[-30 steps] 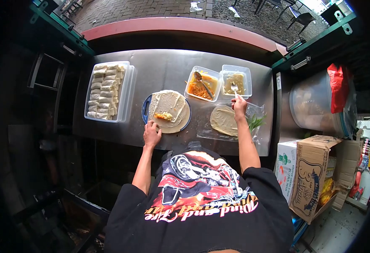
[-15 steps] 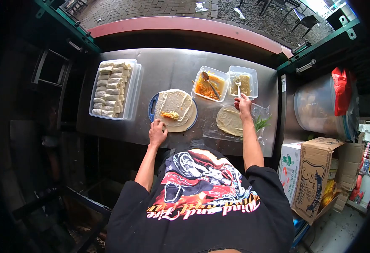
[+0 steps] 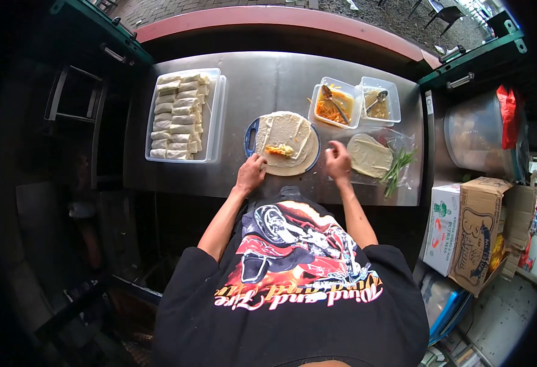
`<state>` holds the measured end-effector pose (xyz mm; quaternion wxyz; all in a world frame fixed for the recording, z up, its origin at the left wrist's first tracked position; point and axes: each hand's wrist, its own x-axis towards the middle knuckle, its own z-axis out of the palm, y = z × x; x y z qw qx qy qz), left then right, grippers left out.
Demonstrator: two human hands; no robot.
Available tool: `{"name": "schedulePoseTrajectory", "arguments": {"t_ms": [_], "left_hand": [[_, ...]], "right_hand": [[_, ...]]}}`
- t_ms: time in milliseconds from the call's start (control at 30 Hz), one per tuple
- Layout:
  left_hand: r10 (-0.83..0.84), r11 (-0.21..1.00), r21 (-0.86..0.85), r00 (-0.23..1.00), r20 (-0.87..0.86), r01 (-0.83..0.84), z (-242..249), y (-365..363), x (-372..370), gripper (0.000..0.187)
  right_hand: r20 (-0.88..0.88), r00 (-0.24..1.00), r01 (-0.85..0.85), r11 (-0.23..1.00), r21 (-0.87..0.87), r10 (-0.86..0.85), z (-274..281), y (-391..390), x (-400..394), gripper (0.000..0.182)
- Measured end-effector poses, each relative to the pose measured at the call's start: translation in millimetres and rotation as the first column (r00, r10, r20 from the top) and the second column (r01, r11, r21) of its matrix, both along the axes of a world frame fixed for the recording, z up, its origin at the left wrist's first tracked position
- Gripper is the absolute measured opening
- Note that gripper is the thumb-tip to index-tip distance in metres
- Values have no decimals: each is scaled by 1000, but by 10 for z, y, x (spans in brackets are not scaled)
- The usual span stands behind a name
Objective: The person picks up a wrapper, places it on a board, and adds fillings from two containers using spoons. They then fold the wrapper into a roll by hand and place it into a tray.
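A round blue-rimmed board (image 3: 251, 138) carries flat pale wrappers (image 3: 290, 131) with a small heap of orange and pale filling (image 3: 279, 150) on top. My left hand (image 3: 252, 173) is at the lower left edge of the wrappers, its fingers closed; whether they pinch an edge is hard to make out. Right of the board, my right hand (image 3: 338, 160) hangs over the metal table, slightly blurred, fingers bent and apart with nothing visible in them. More round wrappers (image 3: 370, 155) lie on a plastic sheet beside it, near green leaves (image 3: 398, 169).
On the left stands a plastic tub (image 3: 217, 116) of rolled wrappers. Behind my right hand are a container of orange shreds (image 3: 334, 110) and a container of pale filling (image 3: 380, 107), each with a spoon. Cardboard boxes (image 3: 476, 226) stand right of the metal table (image 3: 268, 73).
My right hand has let go of the spoon in the pale filling and moved left and down toward the board. The camera view has shifted, so the table sits differently in frame.
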<state>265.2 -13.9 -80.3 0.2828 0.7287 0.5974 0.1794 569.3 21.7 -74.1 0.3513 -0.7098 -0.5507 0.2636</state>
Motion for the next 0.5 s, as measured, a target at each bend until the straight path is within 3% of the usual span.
{"name": "schedulePoseTrajectory", "arguments": {"t_ms": [67,100,133,300,500], "left_hand": [[-64,997,46,998,-20,64,-3,51,-64,24],[-111,988,103,992,-65,117,-36,94,-87,23],[-155,973,158,982,-111,171,-66,130,-106,23],[-235,946,173,946,-221,276,-131,243,-148,17],[-267,917,212,915,-302,337,-220,317,-161,6]], "right_hand": [[101,966,-243,969,53,237,11,-215,-311,25],[68,948,-311,950,-7,311,69,-290,-448,24],[177,905,-406,911,79,388,0,-329,-524,24],[368,804,-521,852,55,467,-75,-347,-739,22],[379,793,-535,843,58,477,-212,-296,-731,14]]}}
